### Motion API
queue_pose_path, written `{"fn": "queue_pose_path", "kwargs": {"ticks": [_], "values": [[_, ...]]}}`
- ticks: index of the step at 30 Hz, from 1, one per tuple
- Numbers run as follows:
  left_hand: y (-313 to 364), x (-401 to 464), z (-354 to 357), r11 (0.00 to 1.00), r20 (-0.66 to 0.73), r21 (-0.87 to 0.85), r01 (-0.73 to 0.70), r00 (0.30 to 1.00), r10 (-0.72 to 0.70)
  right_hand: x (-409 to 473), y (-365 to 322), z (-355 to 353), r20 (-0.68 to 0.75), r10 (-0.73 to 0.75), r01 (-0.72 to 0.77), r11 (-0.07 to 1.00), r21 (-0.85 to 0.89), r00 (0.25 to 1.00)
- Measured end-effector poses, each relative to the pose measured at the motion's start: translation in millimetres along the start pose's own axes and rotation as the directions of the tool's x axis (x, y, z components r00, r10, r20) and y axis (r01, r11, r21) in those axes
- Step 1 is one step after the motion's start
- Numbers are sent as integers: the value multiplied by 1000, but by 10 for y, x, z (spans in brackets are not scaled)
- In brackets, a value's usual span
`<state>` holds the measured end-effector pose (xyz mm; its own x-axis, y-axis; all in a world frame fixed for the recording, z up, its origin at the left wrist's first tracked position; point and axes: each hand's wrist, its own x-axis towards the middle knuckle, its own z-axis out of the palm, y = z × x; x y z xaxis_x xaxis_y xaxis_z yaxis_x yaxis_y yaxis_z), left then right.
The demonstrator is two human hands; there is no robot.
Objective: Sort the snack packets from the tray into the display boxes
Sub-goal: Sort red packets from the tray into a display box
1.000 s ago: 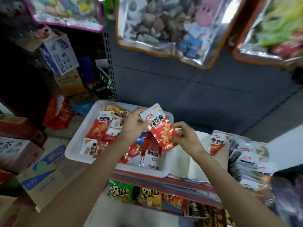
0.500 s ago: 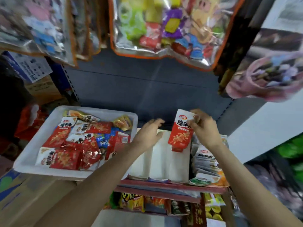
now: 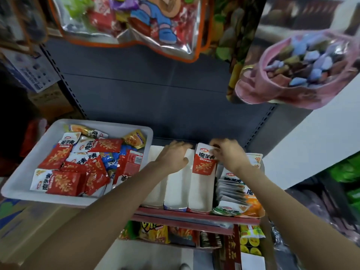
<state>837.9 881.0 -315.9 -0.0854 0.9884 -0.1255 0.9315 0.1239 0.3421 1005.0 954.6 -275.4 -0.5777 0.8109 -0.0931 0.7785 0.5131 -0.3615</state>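
The grey shelf (image 3: 175, 114) fills my view, with big bags of sweets hanging over it. On its left end sits the white tray (image 3: 25, 172), heaped with red, blue and yellow snack packets (image 3: 81, 166). To the right of the tray stands a row of white display boxes (image 3: 181, 191), open-topped and running front to back; the three nearest the tray look bare inside, while the rightmost box (image 3: 233, 193) is packed with packets standing on edge.

My right hand (image 3: 228, 154) pinches one red packet (image 3: 204, 162) by its top edge. The packet stands upright, long axis vertical, its lower end already inside the third white box, at the far end. It hangs just left of and below the right hand, so that hand is plainly the nearer one and I judge the coming move to be a short push down and release. My left hand (image 3: 175, 156) holds nothing; its fingers lie loosely curved over the divider between the neighbouring boxes, just beside the packet, seemingly steadying them.

Against half a second ago, the packet has sunk from above the boxes into the third one, the right hand has come down with it, and the left hand has settled onto the box walls. The view has also tipped lower.
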Motion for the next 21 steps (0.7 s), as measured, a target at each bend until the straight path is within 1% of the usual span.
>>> {"fn": "queue_pose_path", "kwargs": {"ticks": [2,5,7,9,12,14,16,18,21], "values": [[-1,-5,6,1000,3,3,10,1000,-10,41,-22,42,23,-36,38,991,-128,999],[-9,-5,-4,1000,14,-1,12,1000,-12,92,-82,94,34,-100,105,945,-308,994],[-8,-3,-13,1000,11,-2,18,1000,-18,105,-97,128,8,-125,119,921,-371,992],[-5,-8,-11,1000,5,-8,22,1000,-22,111,-92,154,-19,-135,117,914,-388,991],[-10,-36,3,999,-8,-16,29,1000,-29,109,-74,177,-58,-129,100,930,-352,990],[-16,-72,-3,997,-42,-62,49,998,-52,96,-80,177,-74,-132,104,949,-297,989],[-35,-129,-27,989,-105,-134,58,992,-73,67,-132,170,-83,-145,125,970,-208,986],[-93,-210,-68,979,-179,-197,44,981,-81,38,-250,178,-89,-158,151,986,-74,984],[-276,-377,-155,958,-263,-282,47,957,-124,47,-516,264,-31,-179,181,980,87,983]]}}
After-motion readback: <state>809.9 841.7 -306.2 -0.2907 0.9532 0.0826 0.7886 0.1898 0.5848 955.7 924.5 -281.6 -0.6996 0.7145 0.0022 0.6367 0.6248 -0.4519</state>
